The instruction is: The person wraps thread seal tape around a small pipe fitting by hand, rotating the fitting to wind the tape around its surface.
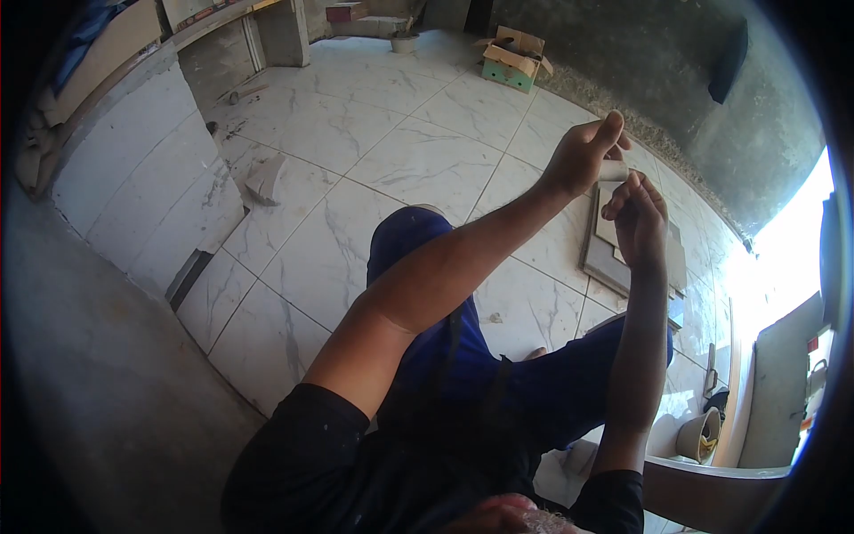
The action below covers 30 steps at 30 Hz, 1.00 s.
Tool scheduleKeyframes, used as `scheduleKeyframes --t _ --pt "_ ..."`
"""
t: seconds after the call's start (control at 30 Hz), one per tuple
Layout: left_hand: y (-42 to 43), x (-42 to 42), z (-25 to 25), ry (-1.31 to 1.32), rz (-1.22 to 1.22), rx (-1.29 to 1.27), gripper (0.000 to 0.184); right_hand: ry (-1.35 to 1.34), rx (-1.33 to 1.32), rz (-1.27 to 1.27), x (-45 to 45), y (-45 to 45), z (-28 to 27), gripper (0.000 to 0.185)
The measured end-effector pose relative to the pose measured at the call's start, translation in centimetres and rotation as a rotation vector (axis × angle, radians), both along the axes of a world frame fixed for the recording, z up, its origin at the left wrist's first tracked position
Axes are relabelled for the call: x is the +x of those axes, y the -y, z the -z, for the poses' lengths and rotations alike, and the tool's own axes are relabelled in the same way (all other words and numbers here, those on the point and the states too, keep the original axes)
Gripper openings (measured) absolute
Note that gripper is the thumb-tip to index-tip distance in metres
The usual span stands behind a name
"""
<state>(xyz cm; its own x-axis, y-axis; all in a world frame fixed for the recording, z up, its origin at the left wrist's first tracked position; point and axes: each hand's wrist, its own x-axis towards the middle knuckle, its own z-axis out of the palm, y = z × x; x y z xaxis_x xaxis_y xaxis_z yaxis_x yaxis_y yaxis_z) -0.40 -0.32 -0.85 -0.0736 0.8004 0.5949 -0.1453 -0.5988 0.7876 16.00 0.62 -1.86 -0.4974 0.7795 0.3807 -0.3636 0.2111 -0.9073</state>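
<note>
Between my two hands is a small pale roll point(612, 171), cylindrical and beige; its exact kind is too small to tell. My left hand point(583, 156) is closed around its left side, thumb raised, with the other fingers partly hidden behind. My right hand point(639, 214) has its fingers curled in a pinch at the roll's right edge. Both arms reach forward over my bent knees in blue trousers point(569, 378). Beyond and below the hands, a stack of flat tiles or boards point(607, 254) lies on the floor, partly covered by my right hand and forearm.
White marbled tiles point(400, 160) cover the floor. A green and brown cardboard box point(511, 69) stands by the far wall, near a small pot point(403, 43). At left is a low white tiled wall point(133, 169) with a broken piece point(265, 181) beside it. A bucket point(698, 436) lies at lower right.
</note>
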Motion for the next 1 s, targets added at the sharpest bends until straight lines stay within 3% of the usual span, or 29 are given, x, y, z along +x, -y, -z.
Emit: scheduleKeyframes --t 0.87,1.0 --pt "0.2 0.4 0.4 -0.134 -0.126 0.065 0.073 0.168 0.045 0.044 0.1 -0.4 0.4 0.034" --pt "-0.5 0.0 0.1 -0.046 -0.03 0.019 0.073 0.049 -0.123 -0.063 0.1 0.7 -0.5 0.037"
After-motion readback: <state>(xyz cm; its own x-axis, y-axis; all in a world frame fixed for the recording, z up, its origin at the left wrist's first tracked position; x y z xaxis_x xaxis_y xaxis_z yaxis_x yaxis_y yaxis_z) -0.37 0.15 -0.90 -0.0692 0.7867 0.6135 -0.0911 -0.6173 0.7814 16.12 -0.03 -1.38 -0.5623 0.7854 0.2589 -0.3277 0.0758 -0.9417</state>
